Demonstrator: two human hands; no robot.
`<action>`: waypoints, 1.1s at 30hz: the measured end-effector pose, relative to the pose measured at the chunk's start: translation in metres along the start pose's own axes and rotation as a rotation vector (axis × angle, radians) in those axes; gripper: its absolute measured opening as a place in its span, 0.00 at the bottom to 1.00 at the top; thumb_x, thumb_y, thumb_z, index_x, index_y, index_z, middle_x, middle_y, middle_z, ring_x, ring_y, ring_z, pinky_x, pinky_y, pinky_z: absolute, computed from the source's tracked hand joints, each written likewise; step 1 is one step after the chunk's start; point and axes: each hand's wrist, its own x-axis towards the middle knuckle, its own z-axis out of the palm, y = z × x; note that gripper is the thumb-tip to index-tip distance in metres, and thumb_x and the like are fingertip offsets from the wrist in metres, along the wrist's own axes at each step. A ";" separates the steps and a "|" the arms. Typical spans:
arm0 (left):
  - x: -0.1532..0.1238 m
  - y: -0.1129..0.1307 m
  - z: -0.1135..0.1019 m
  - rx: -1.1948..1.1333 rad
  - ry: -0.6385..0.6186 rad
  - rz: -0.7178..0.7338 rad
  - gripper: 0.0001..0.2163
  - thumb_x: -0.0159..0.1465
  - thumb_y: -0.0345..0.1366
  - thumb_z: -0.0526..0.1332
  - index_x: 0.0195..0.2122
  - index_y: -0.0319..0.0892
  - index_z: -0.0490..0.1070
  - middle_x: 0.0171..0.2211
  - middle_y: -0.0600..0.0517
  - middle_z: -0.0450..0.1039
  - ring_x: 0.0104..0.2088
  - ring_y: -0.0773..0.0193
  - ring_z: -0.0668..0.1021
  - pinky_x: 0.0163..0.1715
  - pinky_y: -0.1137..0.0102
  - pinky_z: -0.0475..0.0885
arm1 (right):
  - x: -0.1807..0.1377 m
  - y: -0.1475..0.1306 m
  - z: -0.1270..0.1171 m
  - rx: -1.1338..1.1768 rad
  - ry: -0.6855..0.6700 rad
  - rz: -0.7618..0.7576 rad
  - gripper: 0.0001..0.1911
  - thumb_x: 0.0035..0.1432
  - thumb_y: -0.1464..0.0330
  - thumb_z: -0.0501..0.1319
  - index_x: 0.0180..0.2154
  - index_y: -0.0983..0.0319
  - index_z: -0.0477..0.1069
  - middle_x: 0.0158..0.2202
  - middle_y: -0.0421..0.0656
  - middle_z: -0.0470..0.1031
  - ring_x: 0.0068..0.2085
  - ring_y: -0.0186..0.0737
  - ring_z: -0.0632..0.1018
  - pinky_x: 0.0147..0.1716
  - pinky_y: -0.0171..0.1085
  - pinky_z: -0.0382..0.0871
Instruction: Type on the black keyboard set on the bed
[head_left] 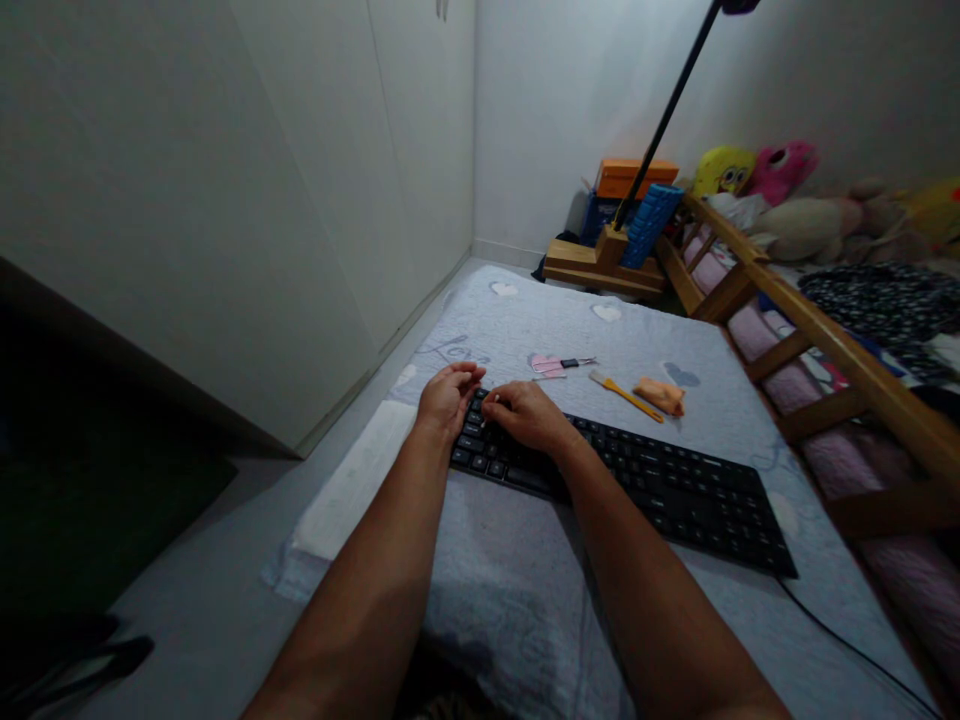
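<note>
Over the keyboard point(675, 485) — left hand point(448, 397), right hand point(529, 416), curled.

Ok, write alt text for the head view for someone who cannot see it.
A person's left hand and right hand rest at the left end of a black keyboard lying on a grey blanket. Beyond it lie a yellow-handled brush and an orange cloth.

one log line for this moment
left hand: rests on keyboard left end | right hand: on keys, holds thin white stick | brush, orange cloth: beyond keyboard, untouched
</note>
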 end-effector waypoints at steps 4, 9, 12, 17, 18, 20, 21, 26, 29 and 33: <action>-0.001 0.001 0.001 0.002 -0.001 0.002 0.09 0.49 0.21 0.55 0.28 0.38 0.69 0.26 0.51 0.74 0.31 0.68 0.77 0.38 0.72 0.69 | 0.000 0.001 0.000 -0.012 0.019 0.011 0.12 0.57 0.73 0.55 0.27 0.64 0.75 0.24 0.40 0.75 0.26 0.31 0.70 0.30 0.31 0.58; -0.002 0.002 0.001 -0.003 0.006 -0.001 0.09 0.49 0.20 0.55 0.28 0.38 0.69 0.26 0.50 0.74 0.32 0.68 0.77 0.39 0.72 0.69 | 0.000 0.003 0.000 -0.047 0.063 0.023 0.11 0.58 0.72 0.55 0.29 0.64 0.76 0.27 0.42 0.77 0.29 0.34 0.73 0.33 0.32 0.60; -0.001 0.001 0.000 0.000 0.002 -0.002 0.08 0.49 0.20 0.55 0.28 0.38 0.69 0.27 0.50 0.74 0.32 0.68 0.77 0.39 0.72 0.69 | 0.000 0.005 0.001 -0.087 0.098 0.038 0.10 0.58 0.71 0.56 0.31 0.63 0.77 0.29 0.44 0.77 0.32 0.36 0.74 0.35 0.33 0.61; 0.000 0.001 0.000 -0.004 -0.003 -0.012 0.09 0.50 0.20 0.55 0.28 0.38 0.69 0.26 0.50 0.74 0.31 0.69 0.77 0.38 0.73 0.69 | 0.001 0.003 0.003 -0.103 0.127 0.059 0.09 0.58 0.71 0.57 0.31 0.62 0.77 0.30 0.44 0.78 0.34 0.36 0.74 0.36 0.33 0.61; 0.000 0.001 0.000 -0.005 -0.001 -0.012 0.09 0.50 0.20 0.55 0.28 0.38 0.68 0.26 0.50 0.74 0.31 0.69 0.77 0.37 0.73 0.69 | 0.001 0.002 0.004 -0.102 0.127 0.056 0.09 0.58 0.71 0.57 0.31 0.62 0.77 0.30 0.44 0.77 0.34 0.36 0.74 0.36 0.33 0.61; 0.000 0.001 0.001 -0.008 0.001 -0.008 0.09 0.50 0.20 0.55 0.28 0.37 0.68 0.26 0.50 0.74 0.31 0.69 0.77 0.37 0.74 0.69 | 0.002 0.002 0.005 -0.100 0.121 0.044 0.10 0.58 0.71 0.57 0.31 0.62 0.77 0.29 0.43 0.77 0.34 0.36 0.73 0.36 0.33 0.61; 0.000 0.001 0.001 -0.010 0.000 -0.006 0.09 0.50 0.20 0.54 0.28 0.37 0.69 0.26 0.50 0.74 0.31 0.69 0.77 0.37 0.73 0.69 | 0.002 0.002 0.005 -0.100 0.118 0.038 0.10 0.59 0.71 0.57 0.31 0.62 0.77 0.29 0.43 0.77 0.33 0.36 0.73 0.36 0.33 0.60; 0.000 0.001 0.002 -0.011 -0.005 -0.008 0.09 0.49 0.20 0.55 0.28 0.37 0.69 0.26 0.50 0.74 0.31 0.68 0.77 0.37 0.73 0.69 | 0.002 0.003 0.007 -0.090 0.127 0.028 0.10 0.59 0.71 0.57 0.31 0.62 0.77 0.29 0.42 0.77 0.33 0.35 0.73 0.36 0.32 0.60; -0.002 0.003 0.003 -0.013 0.000 -0.014 0.09 0.50 0.20 0.54 0.28 0.37 0.68 0.25 0.50 0.74 0.31 0.69 0.77 0.36 0.74 0.69 | 0.003 0.002 0.008 -0.078 0.128 0.017 0.10 0.59 0.71 0.58 0.31 0.62 0.77 0.29 0.42 0.77 0.33 0.35 0.73 0.36 0.33 0.61; -0.002 0.002 0.003 -0.023 -0.004 -0.010 0.09 0.49 0.20 0.54 0.28 0.37 0.68 0.25 0.50 0.74 0.30 0.69 0.76 0.36 0.74 0.69 | 0.003 0.001 0.010 -0.067 0.136 0.010 0.09 0.59 0.72 0.58 0.33 0.61 0.77 0.30 0.42 0.78 0.35 0.36 0.74 0.38 0.33 0.61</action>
